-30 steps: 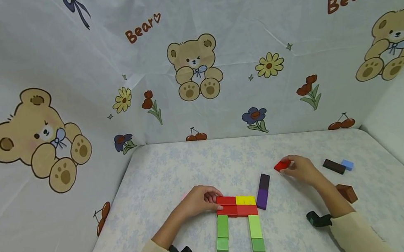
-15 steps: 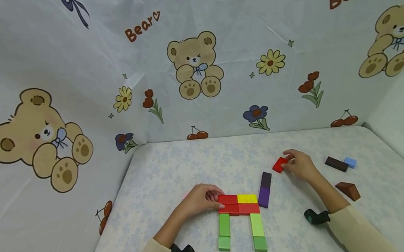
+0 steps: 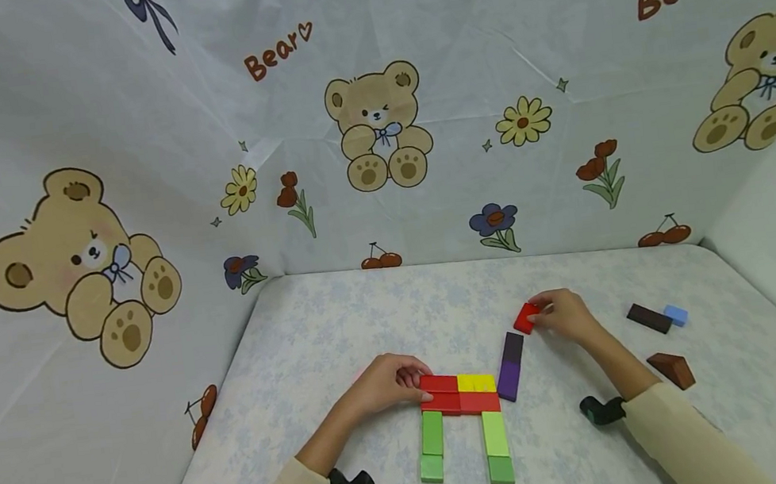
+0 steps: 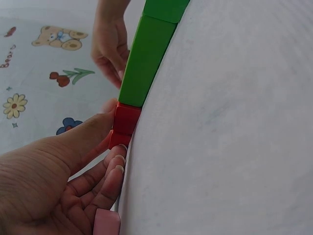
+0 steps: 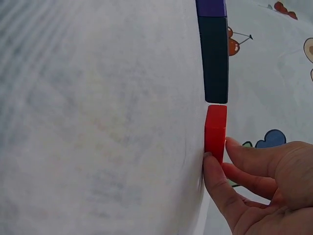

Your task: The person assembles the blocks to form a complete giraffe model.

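Observation:
My right hand (image 3: 565,315) pinches a small red block (image 5: 215,131) between thumb and fingers, just past the far end of the black block (image 5: 214,61). A narrow gap parts the two in the right wrist view. The black block adjoins a purple block (image 3: 509,380), forming a slanted strip. My left hand (image 3: 384,386) grips the left ends of two stacked rows, at the far red block (image 3: 439,384) and the near red block (image 3: 441,403). A yellow block (image 3: 476,383) and another red block (image 3: 480,402) complete those rows. Green blocks (image 3: 432,433) extend toward me as two legs.
At the right lie a dark block (image 3: 648,318), a light blue block (image 3: 676,314) and a brown wedge-shaped block (image 3: 672,370). A pink block (image 4: 106,223) lies beside my left hand, mostly hidden in the head view. A bear-print sheet (image 3: 452,51) rises behind the table.
My right hand has brought the red block leftward and nearer to the black block's far end, turning it in line with the strip. The left hand stays at the red blocks.

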Motion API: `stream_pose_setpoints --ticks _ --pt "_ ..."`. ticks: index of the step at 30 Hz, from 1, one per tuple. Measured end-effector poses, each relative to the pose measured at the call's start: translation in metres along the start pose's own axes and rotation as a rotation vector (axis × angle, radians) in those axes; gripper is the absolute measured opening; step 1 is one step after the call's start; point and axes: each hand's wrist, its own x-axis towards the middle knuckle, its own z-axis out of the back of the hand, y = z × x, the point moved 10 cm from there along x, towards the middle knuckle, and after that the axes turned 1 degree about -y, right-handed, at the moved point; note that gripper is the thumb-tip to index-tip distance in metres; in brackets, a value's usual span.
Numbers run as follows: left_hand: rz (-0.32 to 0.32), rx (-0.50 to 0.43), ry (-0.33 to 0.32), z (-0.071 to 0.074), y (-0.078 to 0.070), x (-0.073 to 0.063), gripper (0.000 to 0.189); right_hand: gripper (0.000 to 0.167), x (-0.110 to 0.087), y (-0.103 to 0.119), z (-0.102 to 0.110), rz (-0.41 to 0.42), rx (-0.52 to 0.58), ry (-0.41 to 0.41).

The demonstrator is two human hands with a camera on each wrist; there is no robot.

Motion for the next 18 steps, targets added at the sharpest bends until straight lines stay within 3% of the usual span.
stream_pose_setpoints --ticks 8,18 --pt "0.001 0.01 0.0 0.0 0.0 0.0 0.028 0.038 0.003 0.005 -0.011 -0.003 -0.006 0.064" --pt "0.0 0.004 0.0 0.0 0.001 0.0 0.028 0.036 0.003 0.011 -0.015 0.027 -0.014 0.073"
